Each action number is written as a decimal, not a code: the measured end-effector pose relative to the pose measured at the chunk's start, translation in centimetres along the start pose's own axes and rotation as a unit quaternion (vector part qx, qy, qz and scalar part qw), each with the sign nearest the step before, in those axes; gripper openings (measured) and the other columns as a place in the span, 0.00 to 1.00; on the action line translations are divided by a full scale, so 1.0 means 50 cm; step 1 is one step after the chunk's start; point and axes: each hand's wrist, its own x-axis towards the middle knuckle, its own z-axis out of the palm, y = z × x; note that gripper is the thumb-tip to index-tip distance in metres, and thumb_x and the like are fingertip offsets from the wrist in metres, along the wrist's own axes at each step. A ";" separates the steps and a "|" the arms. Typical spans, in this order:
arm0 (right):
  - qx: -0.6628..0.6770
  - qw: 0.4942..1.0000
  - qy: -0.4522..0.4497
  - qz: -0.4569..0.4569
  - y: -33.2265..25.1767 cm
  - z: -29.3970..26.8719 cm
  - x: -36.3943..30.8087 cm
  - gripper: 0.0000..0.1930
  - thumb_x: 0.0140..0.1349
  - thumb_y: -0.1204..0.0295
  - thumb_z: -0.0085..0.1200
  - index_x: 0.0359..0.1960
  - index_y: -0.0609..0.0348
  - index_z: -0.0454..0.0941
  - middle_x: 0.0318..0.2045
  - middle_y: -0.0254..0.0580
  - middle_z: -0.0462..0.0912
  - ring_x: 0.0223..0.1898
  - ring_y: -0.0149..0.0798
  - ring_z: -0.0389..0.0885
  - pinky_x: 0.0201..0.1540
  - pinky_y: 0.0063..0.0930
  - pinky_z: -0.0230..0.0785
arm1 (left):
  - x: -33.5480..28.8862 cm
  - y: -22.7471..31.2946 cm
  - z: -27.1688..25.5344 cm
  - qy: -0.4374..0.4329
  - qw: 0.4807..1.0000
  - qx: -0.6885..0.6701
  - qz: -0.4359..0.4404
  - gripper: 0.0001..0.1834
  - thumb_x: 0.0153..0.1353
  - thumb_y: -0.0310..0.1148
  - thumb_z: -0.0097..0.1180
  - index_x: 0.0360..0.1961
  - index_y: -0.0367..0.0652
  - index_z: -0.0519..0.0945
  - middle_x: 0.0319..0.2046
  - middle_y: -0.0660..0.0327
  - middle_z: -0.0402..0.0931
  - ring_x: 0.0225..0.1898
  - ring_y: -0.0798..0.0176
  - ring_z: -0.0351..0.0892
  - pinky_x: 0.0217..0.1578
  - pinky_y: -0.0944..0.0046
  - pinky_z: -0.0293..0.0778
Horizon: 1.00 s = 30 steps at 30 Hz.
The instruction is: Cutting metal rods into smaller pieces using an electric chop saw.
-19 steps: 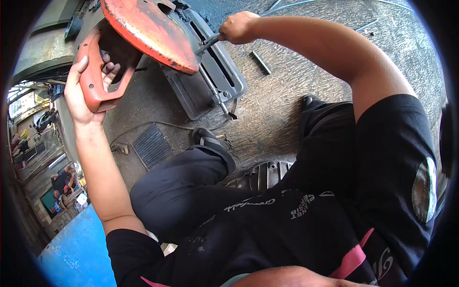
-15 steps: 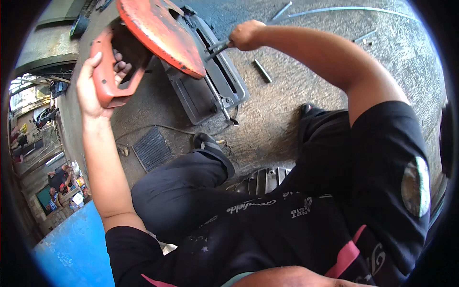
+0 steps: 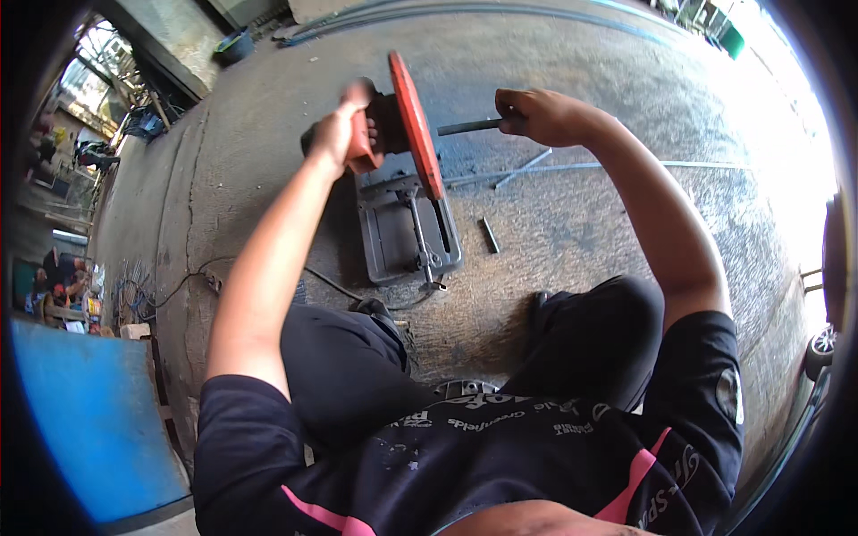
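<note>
A chop saw stands on the floor in front of me, its orange blade guard [image 3: 413,125] raised above a grey metal base [image 3: 386,250]. My left hand [image 3: 335,136] is closed around the saw's orange handle [image 3: 362,143], slightly blurred at the thumb. To the right of the guard, my right hand [image 3: 547,118] grips one end of a short dark metal bar [image 3: 466,128]. Its free end points left toward the guard, with a gap between them. The vise screw [image 3: 417,230] runs along the base.
A short cut piece [image 3: 490,235] lies right of the base. Beyond it are a thin rod [image 3: 523,168] and a long metal strip [image 3: 661,164]. A cord [image 3: 331,284] trails left from the saw. At left stands a blue panel [image 3: 94,420]; long bars [image 3: 483,9] lie far ahead.
My view has tilted up and shows more floor. My right hand has drawn the bar away from the saw to the right. My left hand stays on the handle.
</note>
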 end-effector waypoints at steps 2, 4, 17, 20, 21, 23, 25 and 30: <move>-0.009 1.000 0.007 -0.001 -0.063 -0.051 -0.016 0.14 0.61 0.61 0.52 0.37 0.59 0.69 0.27 0.50 0.78 0.32 0.51 0.76 0.36 0.41 0.65 | 0.003 -0.002 0.000 0.034 0.999 0.022 0.021 0.24 0.54 0.49 0.53 0.38 0.34 0.73 0.28 0.56 0.74 0.29 0.60 0.77 0.30 0.61 0.75; 0.011 0.998 0.053 -0.041 -0.121 -0.092 -0.040 0.12 0.56 0.68 0.57 0.32 0.61 0.68 0.26 0.46 0.75 0.30 0.44 0.73 0.34 0.36 0.65 | -0.002 0.013 0.000 0.131 0.975 0.165 0.072 0.26 0.53 0.50 0.52 0.33 0.31 0.77 0.27 0.49 0.78 0.30 0.53 0.79 0.35 0.57 0.74; 0.059 0.963 0.229 -0.132 -0.345 -0.110 -0.177 0.13 0.48 0.76 0.63 0.31 0.59 0.70 0.25 0.35 0.75 0.24 0.32 0.74 0.29 0.28 0.66 | -0.379 0.049 0.181 -0.216 0.676 -0.603 0.364 0.43 0.60 0.60 0.40 0.58 0.26 0.57 0.59 0.40 0.59 0.64 0.44 0.53 0.66 0.50 0.47; 0.095 0.953 0.252 -0.137 -0.361 -0.104 -0.186 0.12 0.47 0.76 0.63 0.31 0.60 0.71 0.24 0.35 0.75 0.24 0.30 0.74 0.28 0.26 0.66 | -0.422 0.078 0.187 -0.226 0.653 -0.609 0.390 0.48 0.58 0.65 0.39 0.60 0.26 0.56 0.61 0.40 0.55 0.66 0.45 0.49 0.67 0.50 0.44; 0.095 0.953 0.251 -0.143 -0.365 -0.103 -0.188 0.12 0.47 0.76 0.63 0.31 0.60 0.71 0.24 0.35 0.75 0.24 0.30 0.74 0.28 0.26 0.66 | -0.433 0.084 0.189 -0.231 0.646 -0.608 0.400 0.50 0.57 0.67 0.38 0.62 0.28 0.53 0.63 0.41 0.52 0.68 0.46 0.44 0.68 0.50 0.41; 0.132 0.950 0.251 -0.135 -0.372 -0.103 -0.191 0.11 0.48 0.75 0.62 0.30 0.62 0.73 0.25 0.44 0.77 0.26 0.41 0.76 0.31 0.32 0.68 | -0.448 0.093 0.194 -0.230 0.644 -0.602 0.411 0.51 0.57 0.67 0.38 0.62 0.28 0.52 0.64 0.41 0.51 0.68 0.46 0.42 0.68 0.50 0.40; 0.110 0.952 0.247 -0.143 -0.375 -0.105 -0.194 0.11 0.48 0.75 0.62 0.30 0.62 0.73 0.25 0.45 0.77 0.26 0.42 0.76 0.31 0.32 0.68 | -0.456 0.096 0.202 -0.232 0.642 -0.597 0.422 0.51 0.56 0.68 0.38 0.63 0.28 0.51 0.64 0.42 0.50 0.69 0.47 0.41 0.68 0.51 0.39; 0.071 0.948 0.254 -0.175 -0.381 -0.105 -0.190 0.11 0.49 0.73 0.62 0.31 0.62 0.74 0.26 0.46 0.77 0.26 0.46 0.76 0.30 0.33 0.68 | -0.458 0.093 0.221 -0.240 0.646 -0.576 0.439 0.53 0.55 0.70 0.35 0.64 0.30 0.51 0.65 0.43 0.47 0.69 0.49 0.39 0.68 0.51 0.37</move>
